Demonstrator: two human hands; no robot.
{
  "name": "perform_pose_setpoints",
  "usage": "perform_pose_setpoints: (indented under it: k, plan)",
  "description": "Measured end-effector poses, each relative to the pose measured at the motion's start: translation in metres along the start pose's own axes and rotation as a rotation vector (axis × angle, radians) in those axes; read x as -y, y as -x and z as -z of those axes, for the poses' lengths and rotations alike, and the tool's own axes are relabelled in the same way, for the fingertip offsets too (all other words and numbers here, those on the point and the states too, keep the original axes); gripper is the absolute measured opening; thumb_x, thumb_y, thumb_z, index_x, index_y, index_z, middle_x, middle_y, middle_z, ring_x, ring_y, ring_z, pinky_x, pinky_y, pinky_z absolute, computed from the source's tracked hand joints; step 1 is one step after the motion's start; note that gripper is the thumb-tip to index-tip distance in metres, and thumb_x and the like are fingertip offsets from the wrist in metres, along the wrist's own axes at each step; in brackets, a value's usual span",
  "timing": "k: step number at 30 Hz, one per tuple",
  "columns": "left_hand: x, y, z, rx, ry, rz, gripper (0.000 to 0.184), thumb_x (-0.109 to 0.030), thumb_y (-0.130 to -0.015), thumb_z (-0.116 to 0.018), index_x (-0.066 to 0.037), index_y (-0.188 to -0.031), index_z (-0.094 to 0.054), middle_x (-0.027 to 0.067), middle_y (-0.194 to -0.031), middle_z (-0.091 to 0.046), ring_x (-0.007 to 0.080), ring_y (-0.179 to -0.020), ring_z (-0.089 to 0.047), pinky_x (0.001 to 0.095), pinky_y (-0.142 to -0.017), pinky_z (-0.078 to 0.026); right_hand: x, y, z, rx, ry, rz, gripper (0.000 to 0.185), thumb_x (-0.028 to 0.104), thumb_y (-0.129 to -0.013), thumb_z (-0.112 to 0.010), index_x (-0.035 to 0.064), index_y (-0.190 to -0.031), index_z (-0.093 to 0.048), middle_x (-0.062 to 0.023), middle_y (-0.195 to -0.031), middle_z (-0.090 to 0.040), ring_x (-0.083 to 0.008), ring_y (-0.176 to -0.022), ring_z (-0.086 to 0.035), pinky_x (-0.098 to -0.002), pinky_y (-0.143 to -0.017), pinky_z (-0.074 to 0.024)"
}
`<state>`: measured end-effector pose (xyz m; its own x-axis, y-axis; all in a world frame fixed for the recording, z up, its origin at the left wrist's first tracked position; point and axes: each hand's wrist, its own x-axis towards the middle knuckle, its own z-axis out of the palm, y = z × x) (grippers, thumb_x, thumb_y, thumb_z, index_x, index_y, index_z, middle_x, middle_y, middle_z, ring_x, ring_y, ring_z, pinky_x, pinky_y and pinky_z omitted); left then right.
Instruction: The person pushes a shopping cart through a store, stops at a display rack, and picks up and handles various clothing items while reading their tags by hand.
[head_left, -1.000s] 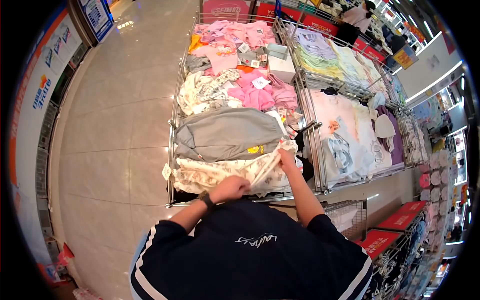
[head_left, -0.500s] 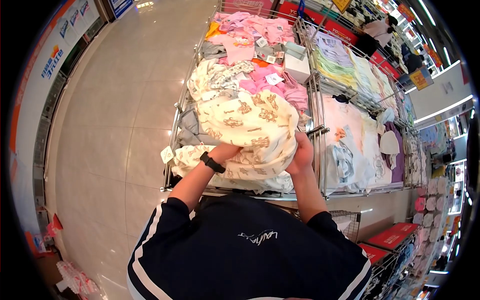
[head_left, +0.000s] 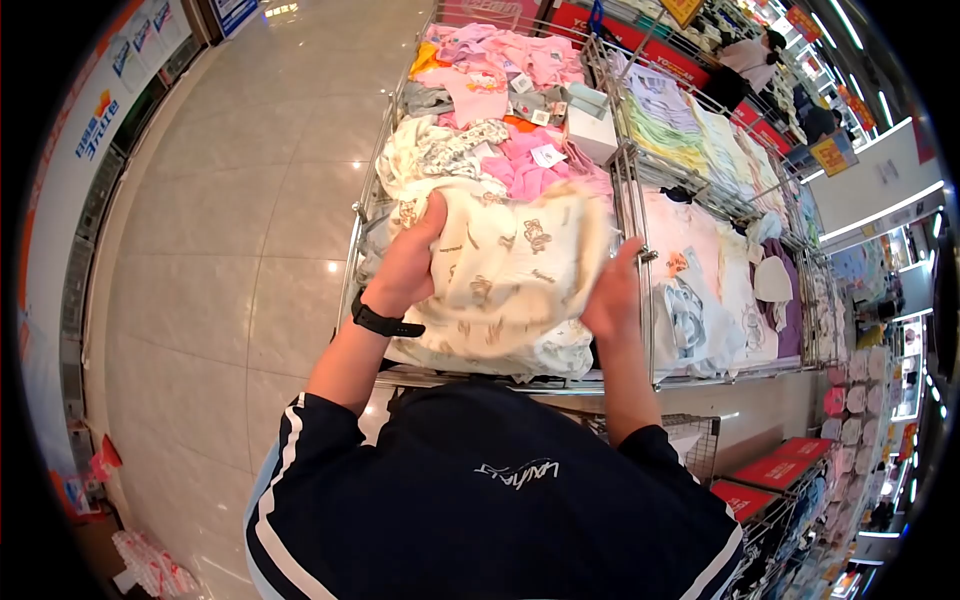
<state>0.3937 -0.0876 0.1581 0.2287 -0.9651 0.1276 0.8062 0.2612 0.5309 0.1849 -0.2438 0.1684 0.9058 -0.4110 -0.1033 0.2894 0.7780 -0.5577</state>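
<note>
A cream garment printed with brown bears is spread between my two hands, above the clothes in the near part of a wire display bin. Its exact kind is unclear, and the right side is smeared by motion. My left hand, with a black band on the wrist, grips the left edge, thumb on top and fingers beneath. At the right edge my right hand is closed on the cloth, its thumb pointing up and its fingertips hidden. Under the garment lies more pale printed clothing.
The bin's metal rail runs along the left, beside a tiled floor. Pink clothes and a white box lie farther back. Right of the divider are folded shirts. Another person stands at the far right.
My hands have moved apart, the left one going left and up. The bunched garment is now spread flatter between them, and the white tag at the bin's left side is out of sight.
</note>
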Motion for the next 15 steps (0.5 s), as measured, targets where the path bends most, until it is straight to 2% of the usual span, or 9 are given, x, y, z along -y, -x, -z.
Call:
perform_pose_setpoints:
  k: [1,3,4,5,8,9,11,13,15]
  plan:
    - [0.000,0.000,-0.001,0.015,0.037,0.007,0.056,-0.043,-0.102,-0.033,0.000,-0.136,-0.041,0.0136,-0.130,-0.055,0.0241,-0.117,-0.056,0.0360,-0.099,-0.047,-0.019,-0.001,0.008,0.025,-0.025,-0.065,0.061,0.043,-0.096,-0.050,0.0038,-0.140,-0.036,-0.0110,-0.134,-0.051,-0.0267,-0.121,-0.051,-0.0450,-0.103,-0.0410]
    - [-0.006,0.003,-0.003,-0.043,-0.023,0.021,0.057,-0.046,-0.101,-0.030,-0.001,-0.136,-0.041,0.0130,-0.131,-0.054,0.0237,-0.118,-0.056,0.0363,-0.100,-0.046,-0.038,0.003,-0.002,0.029,0.371,-0.187,0.060,0.021,-0.090,-0.061,0.0003,-0.140,-0.036,-0.0140,-0.136,-0.050,-0.0269,-0.123,-0.051,-0.0435,-0.103,-0.0411]
    - [-0.010,0.005,0.000,-0.061,-0.033,0.031,0.057,-0.045,-0.102,-0.030,-0.001,-0.136,-0.041,0.0129,-0.131,-0.054,0.0238,-0.118,-0.055,0.0365,-0.100,-0.046,-0.040,0.002,0.003,-0.064,0.325,-0.180,0.060,0.007,-0.085,-0.063,-0.0012,-0.139,-0.038,-0.0149,-0.133,-0.053,-0.0257,-0.120,-0.054,-0.0415,-0.102,-0.0429]
    - [-0.013,0.007,0.003,-0.078,-0.043,0.038,0.057,-0.045,-0.102,-0.030,-0.001,-0.136,-0.041,0.0129,-0.131,-0.054,0.0239,-0.118,-0.055,0.0366,-0.101,-0.046,-0.033,-0.002,0.013,0.075,0.303,-0.117,0.057,0.012,-0.089,-0.058,-0.0024,-0.139,-0.036,-0.0174,-0.135,-0.050,-0.0278,-0.123,-0.052,-0.0427,-0.103,-0.0421]
    - [-0.024,0.021,0.008,-0.062,0.015,0.111,0.057,-0.045,-0.102,-0.030,-0.002,-0.139,-0.037,0.0137,-0.135,-0.051,0.0244,-0.121,-0.053,0.0373,-0.102,-0.044,-0.017,-0.010,-0.033,-0.023,0.166,0.056,0.057,0.025,-0.096,-0.050,-0.0006,-0.143,-0.030,-0.0198,-0.142,-0.042,-0.0316,-0.129,-0.044,-0.0474,-0.108,-0.0358]
    - [-0.027,0.023,0.007,-0.052,0.040,0.126,0.057,-0.045,-0.102,-0.030,-0.002,-0.140,-0.036,0.0138,-0.135,-0.050,0.0245,-0.121,-0.053,0.0374,-0.102,-0.044,-0.021,-0.011,-0.040,0.032,0.035,0.052,0.062,0.026,-0.093,-0.056,0.0013,-0.143,-0.029,-0.0168,-0.143,-0.041,-0.0308,-0.131,-0.042,-0.0468,-0.109,-0.0337]
    - [-0.033,0.027,0.007,-0.033,0.041,0.092,0.057,-0.044,-0.102,-0.031,-0.003,-0.141,-0.034,0.0139,-0.136,-0.049,0.0247,-0.122,-0.052,0.0375,-0.102,-0.045,-0.050,-0.022,-0.008,0.280,0.108,0.038,0.069,0.020,-0.088,-0.064,0.0025,-0.144,-0.028,-0.0135,-0.144,-0.040,-0.0291,-0.132,-0.041,-0.0446,-0.108,-0.0348]
    - [-0.042,0.030,0.008,-0.024,0.058,0.063,0.057,-0.044,-0.102,-0.031,-0.003,-0.141,-0.035,0.0136,-0.136,-0.049,0.0249,-0.122,-0.052,0.0375,-0.102,-0.045,-0.075,-0.019,-0.046,0.075,0.472,-0.148,0.076,0.004,-0.080,-0.068,0.0025,-0.144,-0.029,-0.0116,-0.139,-0.046,-0.0264,-0.127,-0.046,-0.0418,-0.106,-0.0382]
    - [-0.049,0.036,0.019,-0.090,-0.057,0.126,0.058,-0.045,-0.101,-0.034,-0.002,-0.140,-0.036,0.0130,-0.135,-0.050,0.0235,-0.119,-0.054,0.0363,-0.102,-0.044,-0.084,-0.022,-0.052,0.043,0.531,-0.065,0.065,0.007,-0.085,-0.064,0.0012,-0.142,-0.033,-0.0133,-0.133,-0.051,-0.0260,-0.120,-0.053,-0.0403,-0.101,-0.0440]
